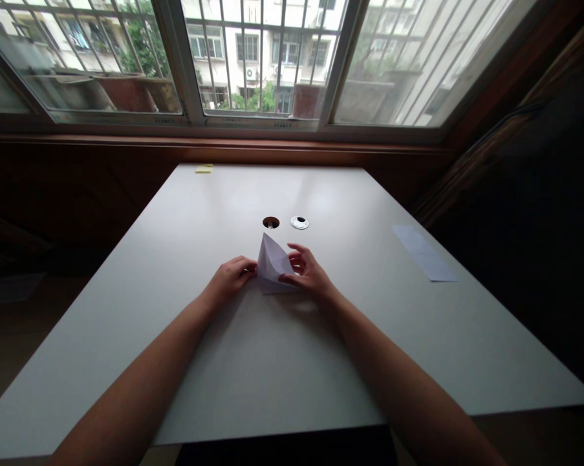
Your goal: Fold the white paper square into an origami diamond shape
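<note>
A piece of folded white paper [273, 262] stands partly raised on the white table [272, 362], with a pointed flap sticking up and its lower edge near the tabletop. My left hand [232, 275] is closed at the paper's left edge, thumb and fingers pinching it there. On the other side my right hand [308, 272] curves round the paper's right part, thumb in front and fingers behind, the index finger lifted. Part of the paper's right side is hidden by that hand.
Beyond the paper are a round hole [271, 222] in the tabletop and a silver ring-shaped cover [299, 222]. A flat paper strip [425, 254] lies near the right edge. Yellow sticky notes [204, 169] are at the far left edge. A barred window [262, 58] stands behind the table.
</note>
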The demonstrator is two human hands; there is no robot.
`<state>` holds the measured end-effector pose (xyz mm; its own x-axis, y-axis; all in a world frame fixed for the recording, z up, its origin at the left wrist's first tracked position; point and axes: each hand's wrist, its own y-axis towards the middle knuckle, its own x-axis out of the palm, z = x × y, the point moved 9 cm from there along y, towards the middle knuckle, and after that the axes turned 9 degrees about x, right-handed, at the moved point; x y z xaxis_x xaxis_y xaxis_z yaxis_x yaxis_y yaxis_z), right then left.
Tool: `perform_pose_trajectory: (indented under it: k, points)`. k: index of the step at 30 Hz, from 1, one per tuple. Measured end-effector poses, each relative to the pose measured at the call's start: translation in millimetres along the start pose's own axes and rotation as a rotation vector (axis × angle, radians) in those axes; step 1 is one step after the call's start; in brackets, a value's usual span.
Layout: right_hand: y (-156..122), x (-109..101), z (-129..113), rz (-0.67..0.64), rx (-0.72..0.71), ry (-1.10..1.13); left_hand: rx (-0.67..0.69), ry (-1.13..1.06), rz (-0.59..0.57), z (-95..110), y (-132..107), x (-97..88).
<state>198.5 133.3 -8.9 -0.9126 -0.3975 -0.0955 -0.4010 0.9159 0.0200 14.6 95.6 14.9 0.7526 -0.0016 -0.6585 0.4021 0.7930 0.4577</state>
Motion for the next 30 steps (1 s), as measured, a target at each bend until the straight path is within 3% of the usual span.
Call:
perform_pose_trajectory:
  k: [4, 9, 13, 18, 30]
  points:
    - [-3, 5, 1, -0.036, 0.048, -0.113, -0.008, -0.014, -0.004, -2, -1, 1.1]
    - [-10, 0, 1, 0.062, 0.042, -0.109, -0.022, -0.040, -0.002, -3, -1, 1.9]
    - [-14, 2, -13, 0.075, -0.091, -0.228, -0.035, -0.094, 0.030, -2, -2, 0.8]
    - [-16, 12, -29, -0.016, -0.203, -0.286, -0.044, -0.178, 0.071, -1, -3, 0.8]
    - [-18, 21, -27, -0.117, -0.132, -0.318, 0.012, -0.064, 0.044, 8, -3, -1.7]
